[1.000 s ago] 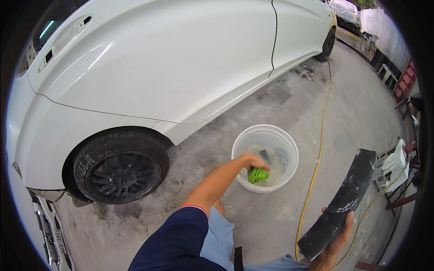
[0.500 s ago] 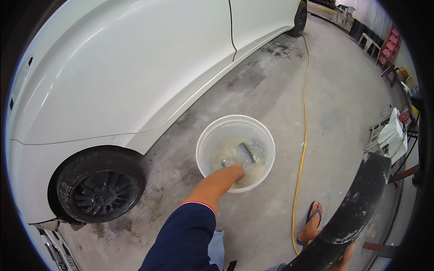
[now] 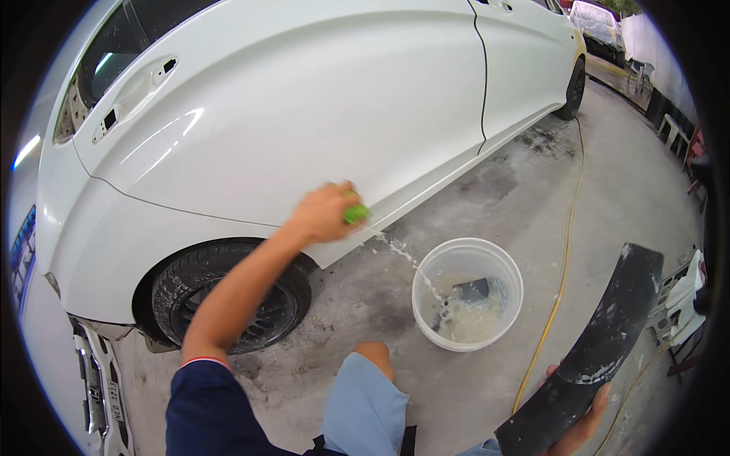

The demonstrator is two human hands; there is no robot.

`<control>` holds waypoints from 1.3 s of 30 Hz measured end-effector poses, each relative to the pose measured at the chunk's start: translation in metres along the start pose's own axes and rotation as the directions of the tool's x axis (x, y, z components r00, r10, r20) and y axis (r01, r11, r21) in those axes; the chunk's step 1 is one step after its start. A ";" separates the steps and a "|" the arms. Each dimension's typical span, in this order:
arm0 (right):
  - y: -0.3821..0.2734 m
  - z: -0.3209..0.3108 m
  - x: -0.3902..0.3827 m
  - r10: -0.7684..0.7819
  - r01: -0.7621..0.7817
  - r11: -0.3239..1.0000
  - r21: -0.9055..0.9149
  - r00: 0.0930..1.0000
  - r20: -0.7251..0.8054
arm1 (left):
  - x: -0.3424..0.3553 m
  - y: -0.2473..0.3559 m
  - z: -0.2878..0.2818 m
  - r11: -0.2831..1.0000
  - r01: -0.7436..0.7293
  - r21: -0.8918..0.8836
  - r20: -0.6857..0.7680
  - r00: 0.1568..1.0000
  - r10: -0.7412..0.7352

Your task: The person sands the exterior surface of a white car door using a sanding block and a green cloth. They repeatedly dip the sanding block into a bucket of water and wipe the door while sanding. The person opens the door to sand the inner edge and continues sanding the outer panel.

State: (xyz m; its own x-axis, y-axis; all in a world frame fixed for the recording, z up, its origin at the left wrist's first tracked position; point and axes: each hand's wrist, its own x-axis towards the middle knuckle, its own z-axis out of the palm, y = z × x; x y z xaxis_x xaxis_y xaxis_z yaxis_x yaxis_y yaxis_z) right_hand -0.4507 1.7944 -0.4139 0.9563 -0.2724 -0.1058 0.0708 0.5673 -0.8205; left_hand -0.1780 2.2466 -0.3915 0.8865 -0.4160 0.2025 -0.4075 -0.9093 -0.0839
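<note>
My left hand (image 3: 323, 213), slightly blurred, grips a green sponge (image 3: 355, 213) in front of the lower door of a white car (image 3: 289, 99). Water streams from it down into a white plastic bucket (image 3: 519, 296). A dark grey block (image 3: 472, 289) lies in the cloudy water (image 3: 479, 319), along with smaller dark bits. At the lower right, my right hand (image 3: 589, 418) is wrapped round a long, curved black panel (image 3: 601, 334) with whitish smears. The panel hides part of that hand.
The car's front wheel (image 3: 243, 304) stands left of the bucket. A yellow hose (image 3: 566, 258) runs along the stained concrete floor (image 3: 449, 395) to the right. A white grille part (image 3: 99, 387) lies at the lower left. White cloth (image 3: 688, 292) hangs at the right edge.
My left hand has come up out of the bucket with the green sponge and moved left to the car, trailing water. The view has shifted, showing more of the car.
</note>
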 end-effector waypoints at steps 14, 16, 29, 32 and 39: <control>-0.004 0.010 0.007 -0.048 0.063 0.992 0.105 0.989 -0.140 | 0.144 -0.073 0.129 0.676 -0.212 0.706 0.012 0.958 0.287; -0.006 0.006 0.007 -0.103 0.113 0.993 0.034 0.972 -0.213 | 0.213 -0.041 0.161 0.676 -0.148 0.722 -0.088 0.949 0.302; 0.042 0.019 0.029 0.047 -0.034 0.997 0.063 0.974 -0.222 | -0.026 -0.112 0.117 0.724 -0.437 0.533 0.150 0.892 0.427; 0.076 0.042 0.047 0.094 -0.085 0.987 0.135 0.994 -0.058 | -0.085 -0.132 0.058 0.751 -0.361 0.554 0.125 0.927 0.353; 0.182 0.136 0.107 0.322 -0.329 0.937 -0.117 0.944 -0.078 | -0.088 -0.179 -0.155 0.748 -0.055 0.661 -0.198 0.949 0.245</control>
State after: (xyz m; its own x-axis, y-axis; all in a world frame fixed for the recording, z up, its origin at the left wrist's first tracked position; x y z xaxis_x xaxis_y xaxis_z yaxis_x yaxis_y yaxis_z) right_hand -0.2974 1.9741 -0.4985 0.9030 -0.1351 -0.4079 -0.2818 0.5305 -0.7995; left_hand -0.2173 2.4468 -0.2429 0.6984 -0.6159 0.3645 -0.2093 -0.6628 -0.7189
